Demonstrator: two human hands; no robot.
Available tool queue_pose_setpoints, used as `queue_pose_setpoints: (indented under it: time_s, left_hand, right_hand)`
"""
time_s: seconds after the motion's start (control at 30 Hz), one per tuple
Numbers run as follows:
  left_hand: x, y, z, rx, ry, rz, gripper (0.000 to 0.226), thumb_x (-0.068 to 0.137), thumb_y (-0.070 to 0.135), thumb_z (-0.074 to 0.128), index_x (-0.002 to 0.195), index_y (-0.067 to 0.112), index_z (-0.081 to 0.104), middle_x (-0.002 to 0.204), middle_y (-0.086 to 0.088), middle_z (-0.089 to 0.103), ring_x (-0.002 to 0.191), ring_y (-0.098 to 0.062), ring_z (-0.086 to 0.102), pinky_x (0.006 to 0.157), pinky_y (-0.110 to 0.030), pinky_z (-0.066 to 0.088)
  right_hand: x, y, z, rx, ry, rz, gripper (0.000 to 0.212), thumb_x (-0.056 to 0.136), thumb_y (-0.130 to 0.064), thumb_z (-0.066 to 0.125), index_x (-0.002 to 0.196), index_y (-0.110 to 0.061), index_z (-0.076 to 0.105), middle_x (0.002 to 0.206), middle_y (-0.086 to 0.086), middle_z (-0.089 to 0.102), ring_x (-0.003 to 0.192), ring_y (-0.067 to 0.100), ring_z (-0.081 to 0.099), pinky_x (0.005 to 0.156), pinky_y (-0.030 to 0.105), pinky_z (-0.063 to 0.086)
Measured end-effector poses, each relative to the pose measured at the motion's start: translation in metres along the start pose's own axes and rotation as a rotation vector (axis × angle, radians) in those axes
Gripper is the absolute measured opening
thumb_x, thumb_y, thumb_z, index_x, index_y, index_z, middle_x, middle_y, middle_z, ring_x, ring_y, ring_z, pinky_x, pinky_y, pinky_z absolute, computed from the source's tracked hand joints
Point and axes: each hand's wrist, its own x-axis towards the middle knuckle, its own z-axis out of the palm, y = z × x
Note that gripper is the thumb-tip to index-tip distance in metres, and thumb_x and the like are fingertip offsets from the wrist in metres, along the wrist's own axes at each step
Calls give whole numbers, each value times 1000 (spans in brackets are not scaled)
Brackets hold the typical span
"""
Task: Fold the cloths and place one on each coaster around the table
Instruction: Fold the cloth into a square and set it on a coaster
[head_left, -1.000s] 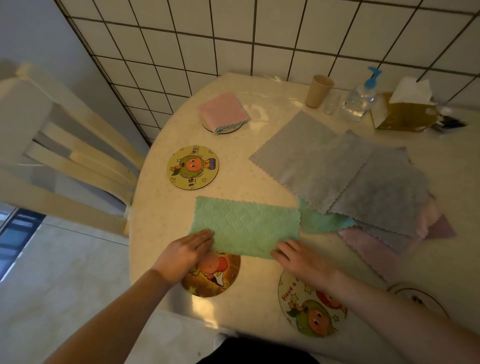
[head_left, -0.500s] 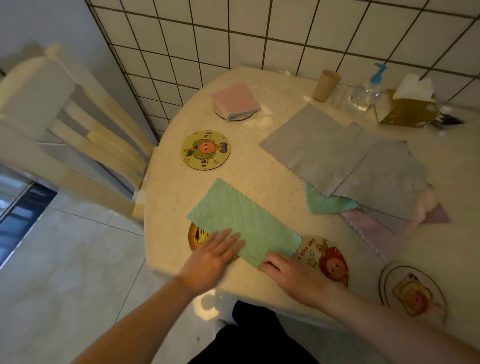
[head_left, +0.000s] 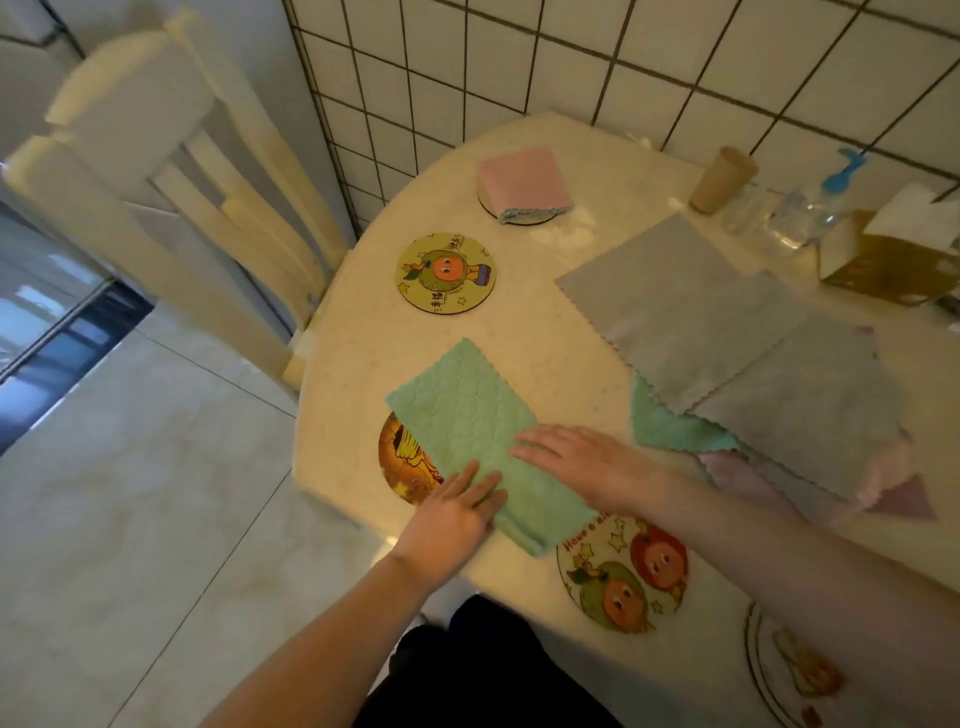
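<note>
A green cloth (head_left: 467, 410), folded to a strip, lies slantwise near the table's front edge, partly over an orange coaster (head_left: 400, 462). My left hand (head_left: 457, 514) presses flat on its near left side. My right hand (head_left: 582, 462) lies flat across its right half, fingers straight. A folded pink cloth (head_left: 522, 182) sits on a coaster at the back. A yellow coaster (head_left: 445, 274) lies bare. A cartoon coaster (head_left: 623, 577) is at the front, another coaster (head_left: 795, 670) at the lower right. A pile of unfolded cloths (head_left: 727, 332), grey on top, spreads to the right.
A cream chair (head_left: 171, 171) stands left of the round table (head_left: 353, 364). At the back right are a paper cup (head_left: 719, 179), a pump bottle (head_left: 810, 208) and a tissue box (head_left: 893, 249), against a tiled wall.
The green strip has turned more slantwise. My right hand has moved from its near edge up onto its right half. My left hand stays flat on the cloth. The view has swung left.
</note>
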Motion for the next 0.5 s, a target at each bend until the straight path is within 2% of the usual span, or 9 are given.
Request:
queue_pose_setpoints:
  time_s: [0.03, 0.1, 0.2, 0.23, 0.3, 0.33, 0.37, 0.43, 0.5]
  left_hand:
    - [-1, 1, 0, -45, 21, -13, 42, 85, 34, 41, 113, 19, 69, 125, -1, 64, 116, -29, 61, 89, -40, 54]
    - [-3, 1, 0, -137, 78, -40, 43, 88, 34, 42, 119, 17, 66, 128, -3, 63, 120, -27, 58, 95, -40, 51]
    - [-3, 1, -9, -383, 138, -177, 42, 92, 33, 45, 125, 15, 62, 131, -3, 61, 122, -20, 56, 106, -31, 40]
    - [-2, 1, -14, -505, 151, -258, 39, 93, 33, 47, 125, 16, 62, 128, -2, 63, 116, -18, 60, 104, -30, 43]
    - [1, 0, -24, -746, 185, -432, 29, 96, 30, 52, 121, 27, 63, 103, 4, 72, 85, -12, 68, 80, -32, 55]
    - [4, -3, -30, -813, 206, -520, 25, 96, 27, 53, 118, 35, 63, 88, 7, 72, 69, -8, 64, 67, -31, 54]
    - [6, -7, -35, -863, 217, -603, 24, 97, 26, 52, 113, 40, 63, 79, 7, 71, 63, -9, 62, 62, -31, 53]
    - [13, -14, -49, -1028, 216, -752, 22, 98, 28, 50, 101, 39, 68, 83, 2, 72, 73, -16, 67, 70, -36, 55]
    - [19, -22, -60, -1282, 238, -921, 23, 98, 26, 48, 94, 29, 70, 89, -1, 73, 85, -19, 70, 75, -34, 58]
  right_hand:
    - [5, 11, -3, -64, -102, -44, 100, 71, 17, 55, 149, -25, 10, 158, 0, 10, 145, 19, 12, 115, 36, 22]
    - [15, 29, -6, -157, -192, -165, 107, 71, 14, 59, 149, -29, 1, 159, -3, -2, 146, 17, 3, 116, 37, 17]
    - [20, 45, -3, -211, -221, -274, 102, 74, 8, 59, 149, -29, 2, 159, -2, -1, 146, 17, 4, 116, 38, 19]
    - [21, 50, -4, -205, -226, -299, 98, 75, 8, 57, 149, -29, 3, 159, -4, 1, 146, 16, 5, 115, 38, 20]
    - [24, 57, -4, -130, -216, -319, 88, 79, 2, 53, 149, -30, 9, 158, -8, 11, 144, 12, 11, 113, 35, 25]
    - [29, 61, -7, -49, -209, -308, 80, 82, -4, 53, 148, -29, 17, 155, -8, 22, 141, 11, 20, 111, 34, 28]
    - [33, 62, -11, 60, -185, -285, 68, 85, -12, 55, 145, -27, 27, 147, -7, 37, 134, 10, 32, 107, 33, 35]
    - [44, 61, -17, 315, -114, -196, 47, 87, -27, 60, 132, -25, 48, 120, -6, 59, 107, 8, 52, 87, 30, 47]
    - [61, 59, -22, 542, -28, -59, 24, 88, -32, 62, 109, -20, 63, 93, -6, 65, 83, 8, 58, 70, 29, 47]
